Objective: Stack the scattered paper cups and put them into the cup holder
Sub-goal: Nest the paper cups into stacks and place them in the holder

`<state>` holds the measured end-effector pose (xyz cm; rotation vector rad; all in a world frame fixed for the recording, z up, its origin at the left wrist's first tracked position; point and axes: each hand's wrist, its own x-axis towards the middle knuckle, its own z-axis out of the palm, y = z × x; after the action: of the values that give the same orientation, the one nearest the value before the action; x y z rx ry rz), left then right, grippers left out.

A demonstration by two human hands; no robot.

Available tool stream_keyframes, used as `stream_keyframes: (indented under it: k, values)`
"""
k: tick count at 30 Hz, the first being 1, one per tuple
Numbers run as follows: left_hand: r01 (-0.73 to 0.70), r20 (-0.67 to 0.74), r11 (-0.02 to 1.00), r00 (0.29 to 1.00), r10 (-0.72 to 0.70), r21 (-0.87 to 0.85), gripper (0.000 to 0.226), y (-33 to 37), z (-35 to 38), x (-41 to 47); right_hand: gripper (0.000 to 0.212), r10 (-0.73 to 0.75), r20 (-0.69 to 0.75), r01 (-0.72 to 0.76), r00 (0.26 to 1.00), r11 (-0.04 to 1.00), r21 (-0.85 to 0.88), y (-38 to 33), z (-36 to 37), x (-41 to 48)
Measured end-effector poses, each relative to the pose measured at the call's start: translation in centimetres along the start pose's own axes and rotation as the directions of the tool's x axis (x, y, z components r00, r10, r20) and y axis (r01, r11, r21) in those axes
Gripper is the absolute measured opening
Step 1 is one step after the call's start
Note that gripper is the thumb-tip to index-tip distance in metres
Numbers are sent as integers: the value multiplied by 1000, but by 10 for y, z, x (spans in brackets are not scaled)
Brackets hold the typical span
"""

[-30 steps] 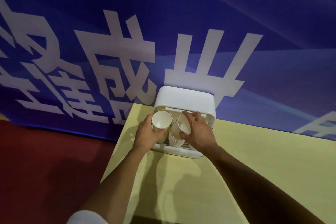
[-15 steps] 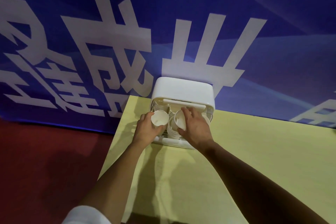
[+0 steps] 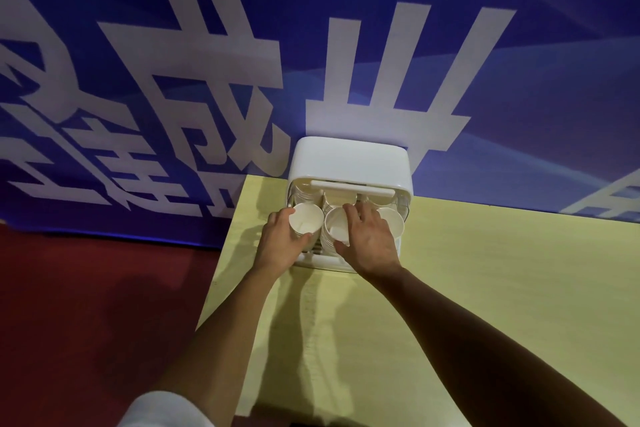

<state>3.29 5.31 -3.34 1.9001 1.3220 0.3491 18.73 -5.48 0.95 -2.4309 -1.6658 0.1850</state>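
Observation:
A white cup holder [image 3: 349, 163] with a raised lid stands at the far left end of the yellow table [image 3: 485, 288]. My left hand [image 3: 278, 246] grips a white paper cup stack [image 3: 305, 222] at the holder's left slot, mouth toward me. My right hand [image 3: 369, 243] holds a second cup stack [image 3: 336, 229] in the middle slot, fingers over its rim. A third cup [image 3: 393, 222] sits at the right slot, partly hidden behind my right hand. More cups show deeper inside under the lid.
A blue banner [image 3: 207, 45] with large white characters hangs right behind the holder. The table's left edge runs just beside my left hand, with red floor [image 3: 86, 305] below it.
Both hands have pushed their cup stacks lower and further into the holder's slots. The view has shifted slightly, and a third cup shows at the right slot.

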Motion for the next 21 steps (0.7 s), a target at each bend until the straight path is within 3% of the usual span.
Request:
stream_keyframes:
  k: [4, 8, 16, 21]
  values:
    - [-15, 12, 1000, 1000, 15, 6, 70, 4, -4, -2, 57, -6, 85, 9, 996, 999, -32, 1, 0, 0]
    - [9, 42, 999, 999, -7, -40, 73, 7, -8, -2, 62, -24, 241, 36, 970, 998, -44, 7, -8, 4]
    - [-43, -110, 999, 993, 46, 30, 56, 36, -4, -16, 55, -76, 196, 68, 978, 997, 46, 35, -31, -11]
    - [-130, -91, 991, 987, 130, 13, 44, 72, 14, -30, 49, -65, 148, 57, 987, 997, 56, 72, -48, -31]
